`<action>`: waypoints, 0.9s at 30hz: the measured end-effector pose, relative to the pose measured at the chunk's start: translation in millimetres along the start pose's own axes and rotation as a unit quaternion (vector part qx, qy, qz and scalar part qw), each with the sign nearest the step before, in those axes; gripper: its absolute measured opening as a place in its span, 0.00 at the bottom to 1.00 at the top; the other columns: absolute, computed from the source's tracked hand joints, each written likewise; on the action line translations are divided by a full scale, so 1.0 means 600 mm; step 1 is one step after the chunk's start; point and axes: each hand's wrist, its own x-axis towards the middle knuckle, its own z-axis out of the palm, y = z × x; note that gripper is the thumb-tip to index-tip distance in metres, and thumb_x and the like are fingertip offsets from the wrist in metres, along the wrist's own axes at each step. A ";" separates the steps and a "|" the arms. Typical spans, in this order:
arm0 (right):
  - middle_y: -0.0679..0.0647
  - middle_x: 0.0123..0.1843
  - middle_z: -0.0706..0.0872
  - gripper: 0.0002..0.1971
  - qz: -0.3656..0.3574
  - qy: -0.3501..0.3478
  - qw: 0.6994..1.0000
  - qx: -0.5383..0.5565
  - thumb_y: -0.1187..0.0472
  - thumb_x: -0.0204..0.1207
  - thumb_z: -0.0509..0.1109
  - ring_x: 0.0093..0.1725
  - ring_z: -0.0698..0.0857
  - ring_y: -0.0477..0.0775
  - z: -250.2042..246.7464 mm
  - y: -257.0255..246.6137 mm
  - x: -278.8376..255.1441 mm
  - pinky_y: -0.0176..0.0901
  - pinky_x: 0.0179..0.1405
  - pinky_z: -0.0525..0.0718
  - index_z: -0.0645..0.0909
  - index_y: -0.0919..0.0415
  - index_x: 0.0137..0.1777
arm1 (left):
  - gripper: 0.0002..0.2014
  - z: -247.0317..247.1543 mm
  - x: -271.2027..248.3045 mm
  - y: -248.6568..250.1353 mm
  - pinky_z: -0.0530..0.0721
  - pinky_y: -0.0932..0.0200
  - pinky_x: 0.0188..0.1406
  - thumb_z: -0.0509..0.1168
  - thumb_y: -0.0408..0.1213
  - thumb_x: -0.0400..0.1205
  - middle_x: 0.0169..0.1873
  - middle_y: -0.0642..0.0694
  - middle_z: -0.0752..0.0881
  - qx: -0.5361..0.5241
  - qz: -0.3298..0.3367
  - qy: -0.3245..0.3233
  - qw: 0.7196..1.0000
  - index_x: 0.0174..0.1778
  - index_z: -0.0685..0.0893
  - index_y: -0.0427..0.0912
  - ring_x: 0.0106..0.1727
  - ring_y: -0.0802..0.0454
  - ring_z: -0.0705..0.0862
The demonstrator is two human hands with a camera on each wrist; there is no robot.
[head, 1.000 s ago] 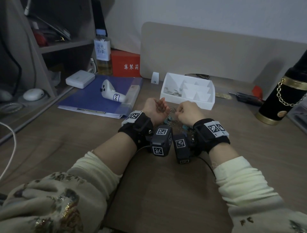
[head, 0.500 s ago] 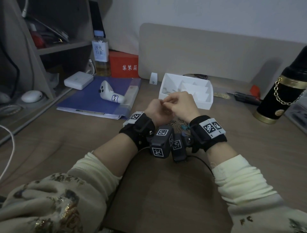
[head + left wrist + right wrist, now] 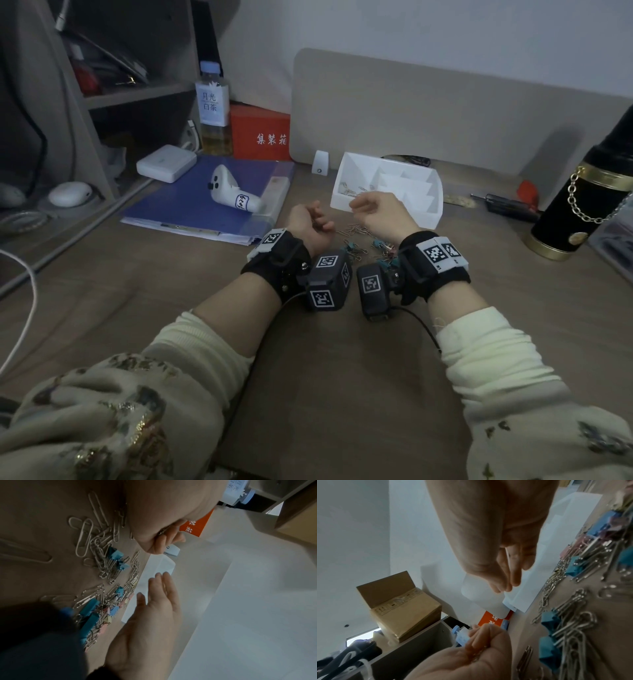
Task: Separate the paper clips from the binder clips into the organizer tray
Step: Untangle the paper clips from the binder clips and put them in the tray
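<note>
Loose silver paper clips [image 3: 354, 230] and teal, blue and pink binder clips [image 3: 380, 245] lie mixed on the desk between my wrists. The white organizer tray [image 3: 424, 219] stands just behind them, with a few paper clips [image 3: 352, 190] in its left compartment. My left hand [image 3: 320, 219] rests palm up left of the pile, its fingers curled round some paper clips. My right hand [image 3: 359, 202] hovers at the tray's front left corner. In the left wrist view its fingers [image 3: 164, 582] are straight, with nothing seen in them. The pile [image 3: 102, 563] lies right at the tray's front wall [image 3: 154, 566].
A blue folder [image 3: 191, 202] with a white controller [image 3: 229, 190] lies at the left, behind it a white box [image 3: 166, 168], a bottle [image 3: 212, 109] and a red box [image 3: 260, 133]. A black and gold flask [image 3: 582, 205] stands right. A white cable [image 3: 27, 298] crosses the left edge.
Half a second ago my right hand's fingers met my left hand's. Since then the right hand has moved forward to the tray's left compartment, and the left hand has stayed put.
</note>
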 end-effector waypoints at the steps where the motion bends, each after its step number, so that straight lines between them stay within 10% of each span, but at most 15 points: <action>1: 0.56 0.58 0.87 0.13 0.010 -0.032 0.999 -0.016 0.69 0.76 0.66 0.59 0.84 0.53 0.003 0.001 0.005 0.40 0.60 0.80 0.84 0.61 0.59 | 0.15 -0.001 0.001 0.000 0.58 0.72 0.11 0.47 0.30 0.84 0.11 0.52 0.69 0.004 0.000 -0.003 1.000 0.34 0.74 0.42 0.08 0.58 0.62; 8: 0.56 0.69 0.80 0.21 0.026 -0.089 0.971 -0.219 0.60 0.74 0.69 0.68 0.78 0.56 0.017 -0.018 0.028 0.43 0.67 0.74 0.79 0.59 0.68 | 0.16 -0.004 0.009 0.006 0.59 0.68 0.18 0.46 0.30 0.84 0.11 0.51 0.68 0.005 -0.006 -0.006 1.000 0.34 0.73 0.43 0.16 0.58 0.62; 14: 0.56 0.58 0.87 0.16 0.040 -0.132 0.954 -0.265 0.53 0.72 0.74 0.58 0.83 0.56 0.028 -0.019 0.032 0.45 0.60 0.82 0.85 0.59 0.57 | 0.17 -0.003 0.013 0.002 0.60 0.71 0.14 0.45 0.30 0.84 0.15 0.51 0.68 0.008 -0.002 -0.003 1.000 0.34 0.74 0.43 0.14 0.58 0.63; 20: 0.57 0.56 0.88 0.08 0.030 -0.101 0.965 -0.239 0.63 0.73 0.74 0.57 0.84 0.57 0.035 -0.023 0.024 0.44 0.58 0.83 0.88 0.59 0.51 | 0.17 -0.004 0.013 0.000 0.60 0.72 0.13 0.44 0.31 0.84 0.09 0.51 0.69 0.012 -0.002 -0.006 1.000 0.34 0.73 0.43 0.08 0.57 0.64; 27: 0.60 0.56 0.88 0.15 0.029 -0.108 0.960 -0.255 0.71 0.70 0.64 0.55 0.84 0.60 0.033 -0.020 0.003 0.47 0.56 0.85 0.88 0.60 0.52 | 0.17 0.000 0.004 -0.008 0.61 0.68 0.20 0.44 0.31 0.84 0.24 0.51 0.67 0.025 -0.016 -0.005 1.000 0.34 0.75 0.42 0.23 0.58 0.63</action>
